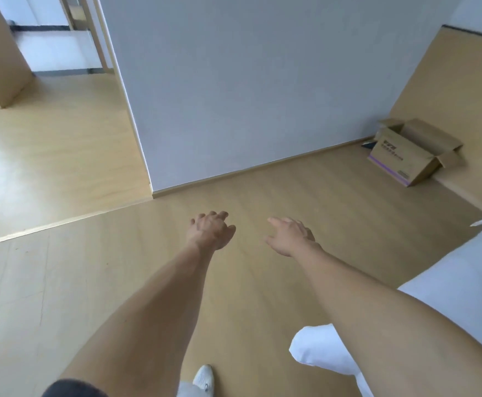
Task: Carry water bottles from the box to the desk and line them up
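Far right against the wall, the box (411, 151) is sitting on the floor (248, 196) with its flaps open; no bottles are showing from here, and no desk either. Both hands, left (209, 231) and right (290, 235), are reaching forward with fingers loosely spread, holding nothing. The smooth pale wood floor may be slippery underfoot, and thin corrugated cardboard could buckle if grabbed.

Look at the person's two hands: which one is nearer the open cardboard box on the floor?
The right hand. It hangs on the same side as the cardboard box, which stands by the wall at upper right; the left hand is farther away. Both hold nothing.
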`<action>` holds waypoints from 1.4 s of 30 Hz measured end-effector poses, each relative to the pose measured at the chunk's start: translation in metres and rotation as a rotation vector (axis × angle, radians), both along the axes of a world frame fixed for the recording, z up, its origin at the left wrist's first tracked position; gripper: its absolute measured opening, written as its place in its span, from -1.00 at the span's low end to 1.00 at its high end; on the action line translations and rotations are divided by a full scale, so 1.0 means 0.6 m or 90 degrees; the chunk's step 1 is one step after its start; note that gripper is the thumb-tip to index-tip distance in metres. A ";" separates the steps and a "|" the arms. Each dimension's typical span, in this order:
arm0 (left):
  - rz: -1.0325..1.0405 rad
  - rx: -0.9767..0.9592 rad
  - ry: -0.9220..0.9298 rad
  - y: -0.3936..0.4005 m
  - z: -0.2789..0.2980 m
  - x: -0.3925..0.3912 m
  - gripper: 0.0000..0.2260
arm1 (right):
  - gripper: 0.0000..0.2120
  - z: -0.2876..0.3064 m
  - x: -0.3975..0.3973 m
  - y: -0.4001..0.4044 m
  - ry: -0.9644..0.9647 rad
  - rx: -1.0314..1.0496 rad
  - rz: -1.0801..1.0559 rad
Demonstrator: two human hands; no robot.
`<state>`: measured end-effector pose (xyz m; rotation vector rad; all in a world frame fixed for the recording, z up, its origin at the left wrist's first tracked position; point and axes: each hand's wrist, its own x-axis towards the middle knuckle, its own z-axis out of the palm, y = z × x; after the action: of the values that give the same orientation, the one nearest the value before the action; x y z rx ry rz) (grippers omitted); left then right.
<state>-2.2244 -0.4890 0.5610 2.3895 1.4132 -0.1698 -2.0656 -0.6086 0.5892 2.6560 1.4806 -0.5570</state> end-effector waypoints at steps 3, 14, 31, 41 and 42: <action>-0.058 -0.004 0.010 0.078 0.011 0.064 -0.52 | -0.49 0.006 0.048 0.050 0.003 0.001 -0.048; -0.217 -0.031 0.012 0.223 -0.009 0.332 -0.52 | -0.45 -0.025 0.266 0.140 0.020 -0.014 -0.216; -0.300 0.014 0.003 0.431 0.040 0.843 -0.52 | -0.48 -0.019 0.758 0.328 0.031 0.016 -0.308; -0.423 -0.038 0.004 0.486 -0.010 1.160 -0.51 | -0.45 -0.051 1.016 0.361 0.028 -0.021 -0.428; -0.435 -0.044 0.003 0.497 -0.015 1.195 -0.51 | -0.45 -0.052 1.049 0.372 0.025 -0.028 -0.442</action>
<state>-1.5073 -0.1909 0.5520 2.7098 0.5263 -0.3834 -1.4364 -0.3856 0.5577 3.0923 0.4941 -0.6553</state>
